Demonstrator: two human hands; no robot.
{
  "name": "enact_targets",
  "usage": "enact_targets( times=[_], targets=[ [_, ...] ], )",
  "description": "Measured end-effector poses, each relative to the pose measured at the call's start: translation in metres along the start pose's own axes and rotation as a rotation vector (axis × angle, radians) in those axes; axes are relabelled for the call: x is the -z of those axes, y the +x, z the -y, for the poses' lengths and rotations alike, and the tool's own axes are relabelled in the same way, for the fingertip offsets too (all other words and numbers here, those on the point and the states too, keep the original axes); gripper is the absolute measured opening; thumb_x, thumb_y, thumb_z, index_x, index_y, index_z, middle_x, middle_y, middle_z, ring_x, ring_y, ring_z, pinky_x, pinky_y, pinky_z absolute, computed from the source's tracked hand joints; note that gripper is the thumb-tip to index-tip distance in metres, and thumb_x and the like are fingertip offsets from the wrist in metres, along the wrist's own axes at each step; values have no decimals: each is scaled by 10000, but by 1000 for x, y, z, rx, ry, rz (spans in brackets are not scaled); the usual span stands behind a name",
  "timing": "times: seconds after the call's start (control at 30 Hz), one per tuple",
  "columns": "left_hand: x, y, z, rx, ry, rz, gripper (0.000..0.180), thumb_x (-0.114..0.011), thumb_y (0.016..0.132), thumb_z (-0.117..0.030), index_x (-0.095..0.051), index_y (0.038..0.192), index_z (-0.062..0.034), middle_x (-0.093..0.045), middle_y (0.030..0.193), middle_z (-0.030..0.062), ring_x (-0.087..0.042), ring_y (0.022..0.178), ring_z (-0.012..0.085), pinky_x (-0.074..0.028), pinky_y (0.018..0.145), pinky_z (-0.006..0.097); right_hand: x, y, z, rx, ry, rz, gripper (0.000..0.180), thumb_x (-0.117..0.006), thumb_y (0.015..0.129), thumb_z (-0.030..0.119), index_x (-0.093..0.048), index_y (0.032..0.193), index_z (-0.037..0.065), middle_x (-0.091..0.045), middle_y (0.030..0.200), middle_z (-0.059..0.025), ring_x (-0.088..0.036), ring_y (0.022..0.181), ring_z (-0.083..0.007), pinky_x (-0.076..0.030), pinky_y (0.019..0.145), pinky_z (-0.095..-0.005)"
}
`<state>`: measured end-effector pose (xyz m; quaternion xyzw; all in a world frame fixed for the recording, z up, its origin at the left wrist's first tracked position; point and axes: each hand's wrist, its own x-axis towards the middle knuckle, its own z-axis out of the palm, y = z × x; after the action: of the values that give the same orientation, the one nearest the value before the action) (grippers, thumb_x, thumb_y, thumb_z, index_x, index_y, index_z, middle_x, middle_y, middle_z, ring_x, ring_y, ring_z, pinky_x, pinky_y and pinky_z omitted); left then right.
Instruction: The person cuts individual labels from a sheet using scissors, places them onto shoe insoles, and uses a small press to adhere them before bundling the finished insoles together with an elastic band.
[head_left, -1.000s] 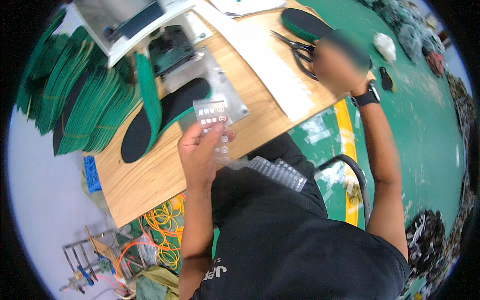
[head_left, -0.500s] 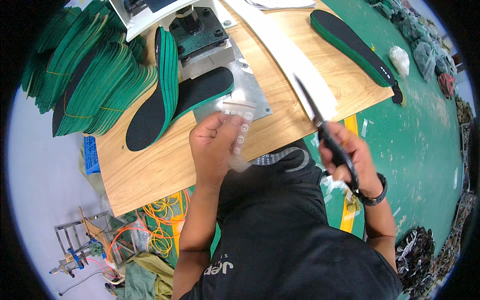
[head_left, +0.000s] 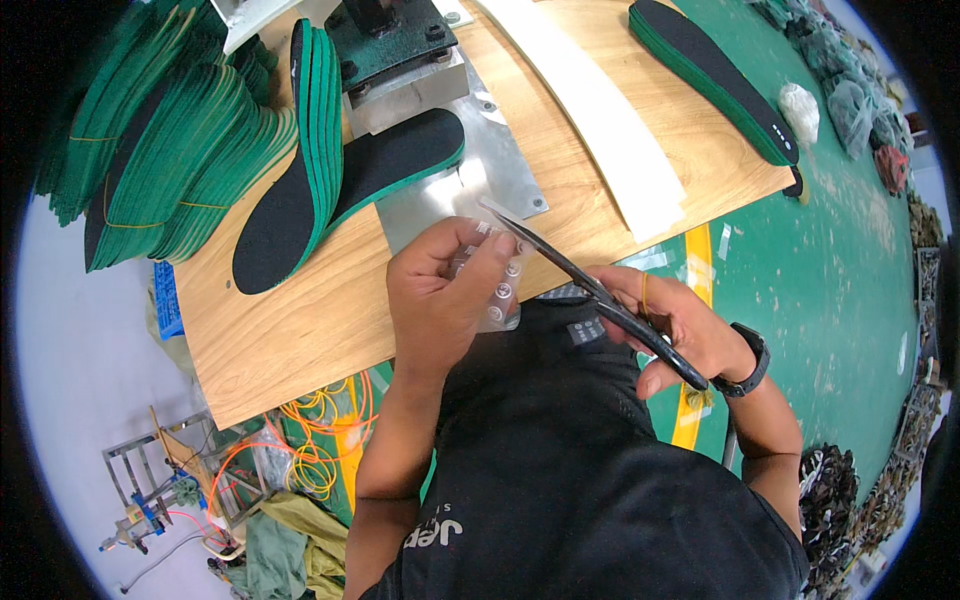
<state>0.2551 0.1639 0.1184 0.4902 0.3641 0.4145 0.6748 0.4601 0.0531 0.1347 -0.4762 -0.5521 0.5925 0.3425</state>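
My left hand is closed, pinching a clear plastic strip printed with white marks between thumb and fingers. Black-handled scissors are in my right hand, their blades pointing up and left. The blade end crosses the top of the strip beside my left thumb; whether it touches the plastic I cannot tell. Beyond my left hand, a stack of black-and-green insoles lies over another insole on the wooden table.
Large bundles of green insoles fill the table's left side. A metal press base stands at the back on a steel plate. White curved strips and another insole stack lie to the right. Orange hoses coil on the floor.
My right hand has brought the scissors left and down, so the blades now meet the strip's top. The strip is tilted differently in my left hand, and the view has shifted slightly.
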Motion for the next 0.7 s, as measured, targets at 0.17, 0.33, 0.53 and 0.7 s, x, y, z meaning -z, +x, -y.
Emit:
enact_targets(
  times=[0.17, 0.33, 0.53, 0.7],
  targets=[
    [1, -1, 5, -24, -35, 25, 65, -622, 851, -50, -617, 833, 12, -605, 662, 37, -524, 476, 59, -432, 418, 193, -1, 2, 0, -52, 59, 21, 926, -837, 645, 395, -390, 1335, -31, -560, 1135, -145, -553, 976, -218, -437, 860, -323],
    [5, -3, 8, -28, -29, 38, 35, -629, 834, -19, -617, 814, 6, -599, 675, 2, -509, 536, 16, -384, 466, 168, -4, 4, -7, 25, 32, -6, 921, -834, 651, 391, -389, 1334, -38, -554, 1175, -162, -536, 1066, -232, -406, 919, -320],
    [3, -5, 10, -32, -3, 8, 63, -633, 821, -16, -603, 767, -3, -569, 639, -17, -481, 520, 8, -352, 459, 167, -5, 5, -11, 71, -39, 0, 917, -830, 655, 402, -400, 1334, -39, -585, 1061, -140, -564, 937, -195, -442, 825, -298],
    [4, -5, 12, -30, 15, 13, 60, -627, 823, -11, -599, 771, -6, -574, 639, -6, -491, 520, 13, -362, 452, 168, -7, 1, -21, -3, -24, -12, 870, -831, 663, 378, -436, 1317, -39, -593, 818, -70, -530, 720, -116, -450, 655, -264]
  ],
)
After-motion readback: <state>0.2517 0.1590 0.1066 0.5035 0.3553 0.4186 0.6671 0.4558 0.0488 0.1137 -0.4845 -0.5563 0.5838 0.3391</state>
